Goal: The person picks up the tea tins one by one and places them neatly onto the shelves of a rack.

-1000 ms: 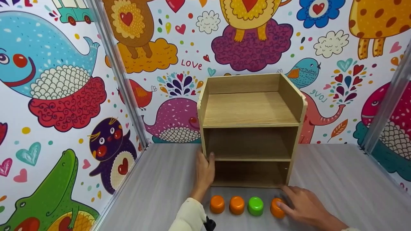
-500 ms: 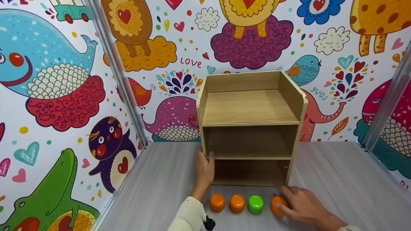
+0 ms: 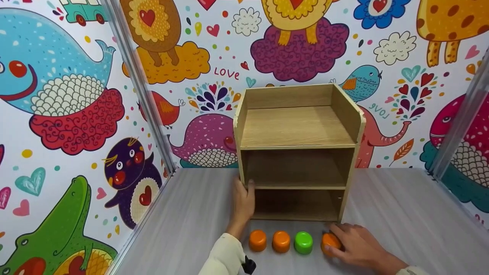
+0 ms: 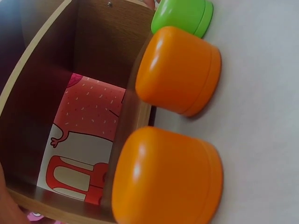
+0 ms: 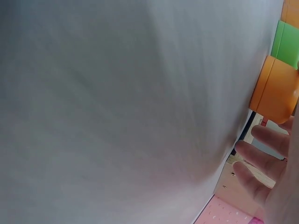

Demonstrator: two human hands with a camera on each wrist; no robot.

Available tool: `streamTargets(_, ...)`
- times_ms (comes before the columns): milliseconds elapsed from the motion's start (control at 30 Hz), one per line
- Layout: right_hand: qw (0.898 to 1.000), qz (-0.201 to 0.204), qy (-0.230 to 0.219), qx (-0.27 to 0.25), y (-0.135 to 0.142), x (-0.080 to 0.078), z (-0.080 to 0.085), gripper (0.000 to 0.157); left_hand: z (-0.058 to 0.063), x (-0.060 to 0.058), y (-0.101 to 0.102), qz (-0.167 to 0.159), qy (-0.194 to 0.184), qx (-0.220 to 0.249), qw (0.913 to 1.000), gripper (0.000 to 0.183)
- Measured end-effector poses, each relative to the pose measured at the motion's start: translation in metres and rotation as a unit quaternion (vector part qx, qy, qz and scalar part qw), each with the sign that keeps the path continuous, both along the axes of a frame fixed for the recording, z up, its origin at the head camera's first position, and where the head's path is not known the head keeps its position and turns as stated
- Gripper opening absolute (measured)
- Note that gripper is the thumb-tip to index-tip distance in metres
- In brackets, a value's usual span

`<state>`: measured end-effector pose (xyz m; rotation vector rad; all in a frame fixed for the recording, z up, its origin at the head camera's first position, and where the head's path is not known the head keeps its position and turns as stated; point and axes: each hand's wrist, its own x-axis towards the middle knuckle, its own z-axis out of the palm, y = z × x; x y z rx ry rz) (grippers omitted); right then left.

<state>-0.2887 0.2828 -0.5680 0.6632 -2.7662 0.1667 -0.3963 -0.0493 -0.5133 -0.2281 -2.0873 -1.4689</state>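
Note:
A wooden shelf unit [image 3: 298,168] stands on the grey table. My left hand [image 3: 243,204] grips its left side panel low down, with the thumb at the front edge. Before the unit is a row of small rounded plastic containers: a left orange container [image 3: 258,240], a middle orange container [image 3: 281,241], a green container [image 3: 303,243] and a right orange container [image 3: 329,244]. My right hand [image 3: 359,244] holds the right orange container between thumb and index finger. Its other fingers [image 5: 261,156] are spread loosely in the right wrist view.
The unit has a top tray [image 3: 298,126] with raised sides and two open compartments below. Walls with cartoon prints [image 3: 214,141] close in the table [image 3: 191,214] at the back and sides. Metal posts [image 3: 143,84] mark the corners.
My right hand has shifted slightly left, its thumb lower on the front of the right orange container. My left hand stays on the shelf unit. The head view has tilted a little.

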Motion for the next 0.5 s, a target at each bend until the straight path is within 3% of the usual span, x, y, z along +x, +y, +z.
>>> streamTargets(267, 1.0, 0.01, 0.008, 0.008, -0.0005, -0.0005, -0.0014, 0.052, 0.0011, 0.0011, 0.0002, 0.004, -0.001, -0.009, 1.0, 0.033)
streamTargets(500, 0.999, -0.003, -0.028, 0.024, -0.0021, 0.0007, -0.0007, 0.057, 0.0017, 0.0005, -0.0003, 0.0, 0.014, -0.009, 0.9999, 0.019)
